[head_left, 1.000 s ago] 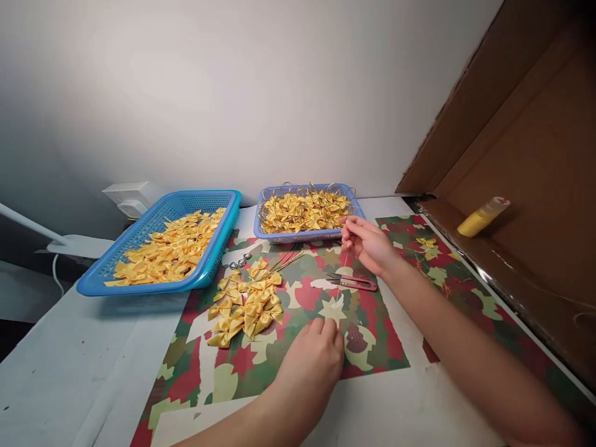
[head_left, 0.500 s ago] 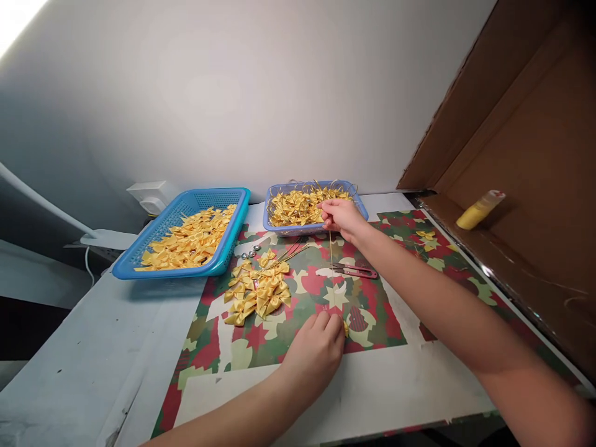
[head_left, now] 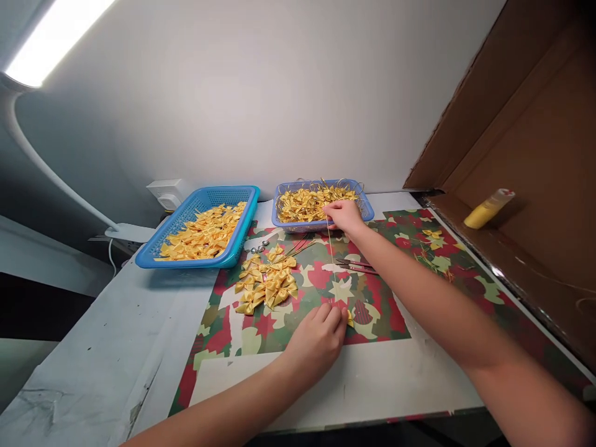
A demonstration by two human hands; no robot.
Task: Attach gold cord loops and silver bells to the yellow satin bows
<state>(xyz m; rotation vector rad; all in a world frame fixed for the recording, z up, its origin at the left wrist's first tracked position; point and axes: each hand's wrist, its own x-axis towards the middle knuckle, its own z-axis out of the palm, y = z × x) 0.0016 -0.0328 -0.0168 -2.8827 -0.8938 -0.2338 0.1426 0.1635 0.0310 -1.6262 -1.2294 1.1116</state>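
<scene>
My left hand [head_left: 321,332] is closed low over the patterned sheet, on a yellow ribbon bow [head_left: 350,318] that mostly hides behind its fingers. My right hand [head_left: 343,215] is raised in front of the smaller basket, pinching a thin gold cord [head_left: 331,248]. The cord runs taut down to my left hand. Left of it lies a loose pile of yellow ribbon bows [head_left: 267,282], with several gold cords [head_left: 300,248] beside it. A pair of thread snips [head_left: 356,266] rests beneath my right forearm, which partly covers it.
A large blue basket [head_left: 144,256] of yellow bows stands at left, a smaller blue basket [head_left: 288,226] of corded bows at back. Small metal rings [head_left: 259,247] lie near the pile. A cardboard box [head_left: 526,124] with a yellow tube [head_left: 488,209] borders the right; a lamp [head_left: 60,43] hangs upper left.
The view has shifted a little, bringing more of the lamp in. Both hands keep their closed holds, and the cord stays stretched between them.
</scene>
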